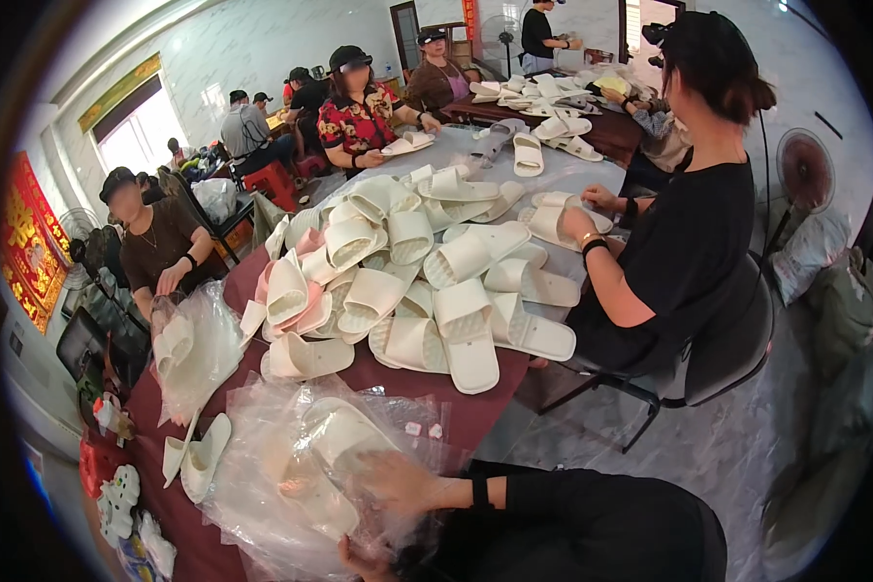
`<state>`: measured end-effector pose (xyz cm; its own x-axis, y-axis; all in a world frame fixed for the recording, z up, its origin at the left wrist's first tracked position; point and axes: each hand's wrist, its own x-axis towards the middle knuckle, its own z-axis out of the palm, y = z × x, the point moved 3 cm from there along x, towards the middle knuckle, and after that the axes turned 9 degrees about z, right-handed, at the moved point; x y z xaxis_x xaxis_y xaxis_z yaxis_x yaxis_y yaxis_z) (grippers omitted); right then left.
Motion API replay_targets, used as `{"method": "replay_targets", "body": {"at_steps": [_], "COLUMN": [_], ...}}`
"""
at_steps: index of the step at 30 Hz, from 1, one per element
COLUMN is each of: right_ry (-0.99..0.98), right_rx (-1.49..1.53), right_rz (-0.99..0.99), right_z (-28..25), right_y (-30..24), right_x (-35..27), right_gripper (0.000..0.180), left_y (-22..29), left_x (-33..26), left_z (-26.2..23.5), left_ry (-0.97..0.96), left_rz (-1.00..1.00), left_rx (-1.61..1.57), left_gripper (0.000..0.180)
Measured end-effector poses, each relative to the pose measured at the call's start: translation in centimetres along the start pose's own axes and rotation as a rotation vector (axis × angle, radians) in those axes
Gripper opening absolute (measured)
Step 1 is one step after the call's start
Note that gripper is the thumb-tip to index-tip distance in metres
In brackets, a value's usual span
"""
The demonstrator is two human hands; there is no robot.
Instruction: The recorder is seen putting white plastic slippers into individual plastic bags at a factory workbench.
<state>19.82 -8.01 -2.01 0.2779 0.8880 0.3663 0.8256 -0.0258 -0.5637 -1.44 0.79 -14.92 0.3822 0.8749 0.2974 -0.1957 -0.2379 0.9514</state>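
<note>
Down low, the left hand (364, 561) grips the edge of a clear plastic bag (291, 466), fingers curled shut on it. The right hand (398, 482) lies spread on the bag, a cream slipper (344, 438) just beyond its fingertips. Farther off, a slipper pile (407, 272) covers the table (475, 412).

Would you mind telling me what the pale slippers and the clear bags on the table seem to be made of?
The slippers look like moulded foam or soft rubber: matte cream, thick one-piece soles and straps, no seams visible. The bags look like thin clear plastic film: glossy, crinkled, see-through over the slipper inside. The table appears covered in dark red cloth, though that is less certain.
</note>
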Motion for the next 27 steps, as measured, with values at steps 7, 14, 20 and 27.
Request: {"method": "replay_targets", "body": {"at_steps": [7, 14, 20, 27], "right_ry": [-0.095, -0.491, -0.266, 0.012], "right_rx": [-0.040, 0.036, 0.283, 0.155], "right_rz": [0.126, 0.057, 0.028, 0.111], "right_z": [0.4, -2.2, 0.1, 1.1], "right_y": [3.6, 0.5, 2.4, 2.6], "right_x": [-2.5, -2.6, -2.7, -1.5], "right_gripper": [0.074, 0.088, 0.073, 0.051], "left_y": [1.0, 6.9, 6.2, 6.9], "left_x": [0.7, 2.4, 2.8, 3.0], "left_z": [0.7, 5.3, 5.0, 5.3], "left_ry": [-0.118, -0.161, -0.077, -0.106], "left_rz": [-0.113, -0.415, -0.494, -0.507], "left_rx": [-0.290, -0.765, -0.888, -0.754], "left_gripper": [0.044, 0.063, 0.063, 0.040]}}
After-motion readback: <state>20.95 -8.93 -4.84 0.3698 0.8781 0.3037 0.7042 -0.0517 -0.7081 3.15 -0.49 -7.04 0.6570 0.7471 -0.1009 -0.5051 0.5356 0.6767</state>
